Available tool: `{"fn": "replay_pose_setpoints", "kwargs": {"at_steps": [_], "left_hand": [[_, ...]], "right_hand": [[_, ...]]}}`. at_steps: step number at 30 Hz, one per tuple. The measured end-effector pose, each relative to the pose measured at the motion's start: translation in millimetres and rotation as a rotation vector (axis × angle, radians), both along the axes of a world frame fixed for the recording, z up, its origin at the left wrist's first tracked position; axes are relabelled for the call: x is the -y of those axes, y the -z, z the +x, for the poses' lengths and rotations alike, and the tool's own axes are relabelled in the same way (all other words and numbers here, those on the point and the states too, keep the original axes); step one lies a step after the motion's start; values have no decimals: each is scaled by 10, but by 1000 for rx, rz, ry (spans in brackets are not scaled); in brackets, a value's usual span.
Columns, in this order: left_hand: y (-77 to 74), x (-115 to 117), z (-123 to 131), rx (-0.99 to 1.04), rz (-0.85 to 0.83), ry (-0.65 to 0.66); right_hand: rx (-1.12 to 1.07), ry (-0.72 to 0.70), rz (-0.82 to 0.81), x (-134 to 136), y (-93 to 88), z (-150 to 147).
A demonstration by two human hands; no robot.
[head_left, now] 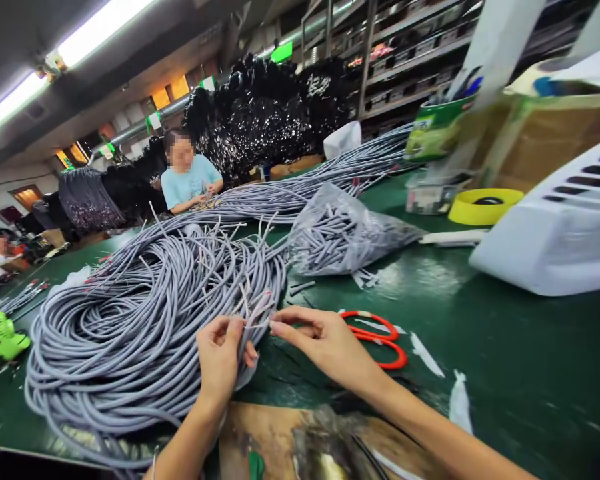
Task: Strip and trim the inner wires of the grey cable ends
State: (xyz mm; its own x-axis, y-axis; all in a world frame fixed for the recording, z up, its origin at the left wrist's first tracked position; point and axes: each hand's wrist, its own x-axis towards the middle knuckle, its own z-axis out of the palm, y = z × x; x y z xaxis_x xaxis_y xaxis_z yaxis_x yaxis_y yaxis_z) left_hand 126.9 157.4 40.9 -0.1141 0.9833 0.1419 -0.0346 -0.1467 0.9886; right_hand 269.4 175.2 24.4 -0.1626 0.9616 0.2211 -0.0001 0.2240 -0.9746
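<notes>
My left hand [220, 350] is closed in a pinch at the right edge of a big coil of grey cables [115, 320]. From its fingers a thin pale strand [257, 326] runs across to my right hand [325, 340], whose thumb and forefinger pinch the other end. Whether the strand belongs to a cable end is too small to tell. Just behind my fingers, stripped cable ends with whitish and reddish wires [260, 303] stick out. Scissors with orange-red handles [393, 357] lie beside my right wrist, their blades mostly hidden.
A clear plastic bag of short grey tube pieces [330, 233] lies beyond my hands. To the right are a yellow tape ring [485, 205] and a white vented casing [555, 227]. A brown board [260, 427] lies below my wrists. A co-worker [190, 173] sits across the green table [530, 360].
</notes>
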Motion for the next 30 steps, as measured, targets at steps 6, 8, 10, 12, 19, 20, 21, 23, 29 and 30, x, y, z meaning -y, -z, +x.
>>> {"fn": "replay_pose_setpoints", "kwargs": {"at_steps": [6, 8, 10, 12, 19, 20, 21, 23, 29, 30], "left_hand": [[15, -17, 12, 54, -51, -3], [30, -18, 13, 64, -68, 2], [47, -11, 14, 67, -85, 12], [56, 0, 16, 69, -98, 12], [-49, 9, -54, -129, -183, 187], [-68, 8, -72, -209, -214, 256], [-82, 8, -87, -277, -232, 302], [-97, 12, -109, -342, -207, 303], [-66, 102, -105, -523, 234, -22], [-56, 126, -98, -595, 317, -75]], "right_hand": [[-17, 93, 19, -13, 6, 23], [-8, 76, 8, -10, 0, 23], [-14, 87, 12, -10, -2, 18], [-17, 120, 33, -13, 0, 11], [-26, 187, 49, -24, 18, 17], [-23, 188, 52, -32, 26, 20], [-7, 183, 53, -43, 36, 22], [59, 167, 37, -71, 63, 24], [167, 521, 147, -47, 54, 86], [214, 583, 222, -12, 32, 107]]}}
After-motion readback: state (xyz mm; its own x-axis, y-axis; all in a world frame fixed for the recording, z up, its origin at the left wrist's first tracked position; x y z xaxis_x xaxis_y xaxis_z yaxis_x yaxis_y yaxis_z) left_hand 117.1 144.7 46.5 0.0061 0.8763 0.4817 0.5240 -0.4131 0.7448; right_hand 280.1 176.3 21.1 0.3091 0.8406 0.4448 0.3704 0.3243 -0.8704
